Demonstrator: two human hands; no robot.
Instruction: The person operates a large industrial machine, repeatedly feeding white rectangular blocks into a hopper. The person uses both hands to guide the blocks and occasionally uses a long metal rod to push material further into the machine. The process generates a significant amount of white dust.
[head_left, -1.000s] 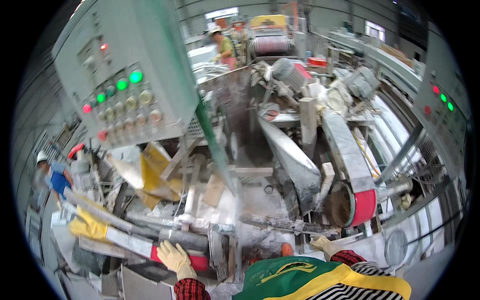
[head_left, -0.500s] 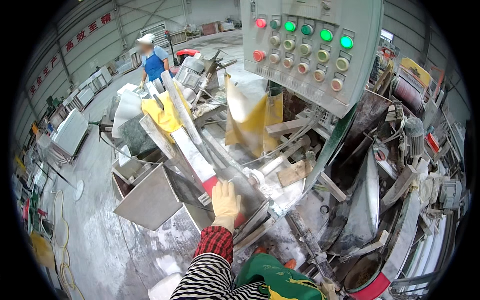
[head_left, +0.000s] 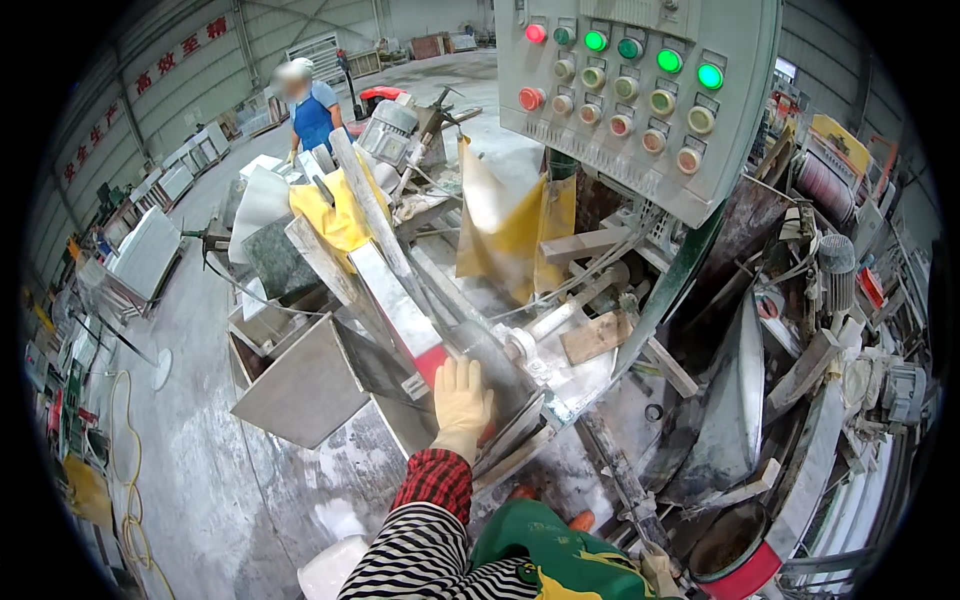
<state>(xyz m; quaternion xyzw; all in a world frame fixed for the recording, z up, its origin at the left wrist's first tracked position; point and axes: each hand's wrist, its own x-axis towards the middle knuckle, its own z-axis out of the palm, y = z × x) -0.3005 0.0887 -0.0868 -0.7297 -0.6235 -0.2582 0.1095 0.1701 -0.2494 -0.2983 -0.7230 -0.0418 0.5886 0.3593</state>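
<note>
My left hand (head_left: pixel 462 398), in a pale yellow glove, lies flat with fingers spread on the near end of a long grey stone strip (head_left: pixel 395 300) with a red end face. The strip runs up and away on the machine, beside other long strips (head_left: pixel 360 195). A yellow glove or cloth (head_left: pixel 335 220) lies on their far part. My sleeve is red plaid over black-and-white stripes. Only a bit of my gloved right hand (head_left: pixel 657 572) shows at the lower edge, next to a dusty rod (head_left: pixel 615 470); its grip is hidden.
A grey control panel (head_left: pixel 640 90) with green and red buttons hangs overhead at right. A metal chute (head_left: pixel 300 385) sits left of my hand. A person in a blue apron (head_left: pixel 308 100) stands beyond. Dusty machine parts and a red-rimmed wheel (head_left: pixel 740 560) crowd the right.
The view has swung left, from the belt machine on the right toward the strips and the hall floor. My left hand stays on the strip's end and now lies flatter on it.
</note>
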